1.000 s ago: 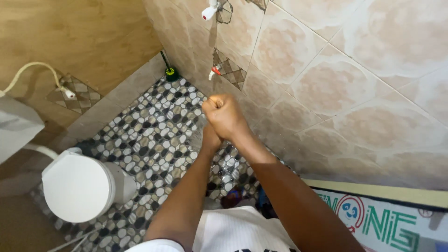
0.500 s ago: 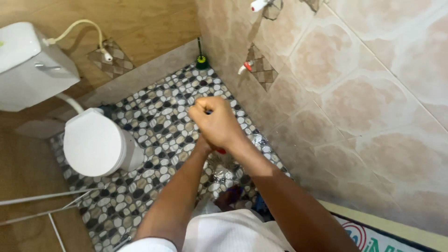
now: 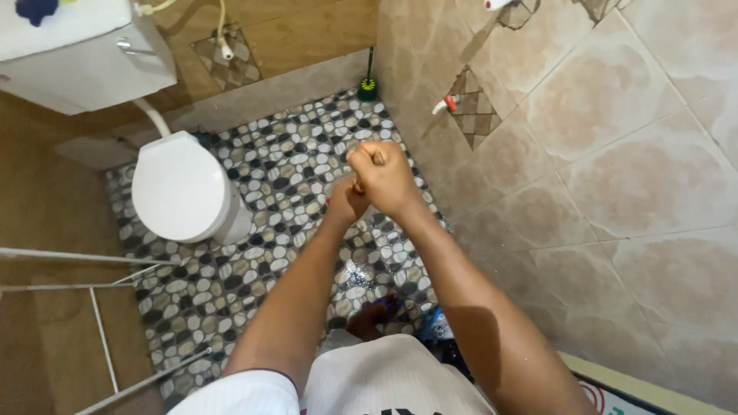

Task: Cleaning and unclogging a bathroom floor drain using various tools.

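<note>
Both fists up w/ a thin stick handle (image 3: 378, 157) squeezed tight: right hand (image 3: 384, 178) on top, left hand (image 3: 347, 201) just under. Pebble floor (image 3: 269, 184) looks wet near the feet; rest looks dry.

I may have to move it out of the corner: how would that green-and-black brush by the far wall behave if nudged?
The brush stands upright on a small round base with a thin handle, so it would probably tip rather than slide. It looks light. The pebble floor glistens wet near the hands, so the base may skid.
</note>
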